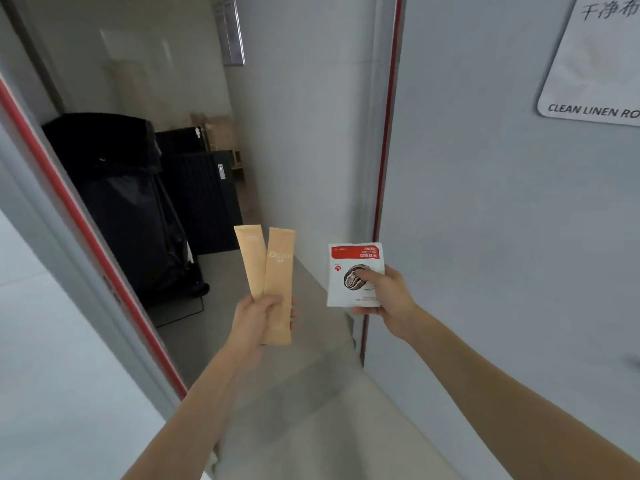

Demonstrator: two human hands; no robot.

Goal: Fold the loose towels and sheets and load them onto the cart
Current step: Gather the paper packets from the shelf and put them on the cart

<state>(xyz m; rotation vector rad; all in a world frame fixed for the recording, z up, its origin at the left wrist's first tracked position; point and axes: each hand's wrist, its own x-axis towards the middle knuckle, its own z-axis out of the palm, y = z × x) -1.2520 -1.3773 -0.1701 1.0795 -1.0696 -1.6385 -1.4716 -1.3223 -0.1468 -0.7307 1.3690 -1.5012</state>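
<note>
Left hand gripping two sachets, upright; right hand pinching packet. No linen visible; doorway ahead, left.

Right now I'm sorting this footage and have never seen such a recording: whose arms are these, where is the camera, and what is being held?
There is no machine here: a person wears one wide-angle camera on the head, looking forward and down, so the two bare arms are their own. The left hand grips two slim tan sachets. The right hand pinches a white packet with a red band. Ahead is an open doorway with black bags or covers inside. The sign on the right reads "CLEAN LINEN". No towels or cart show.
</note>
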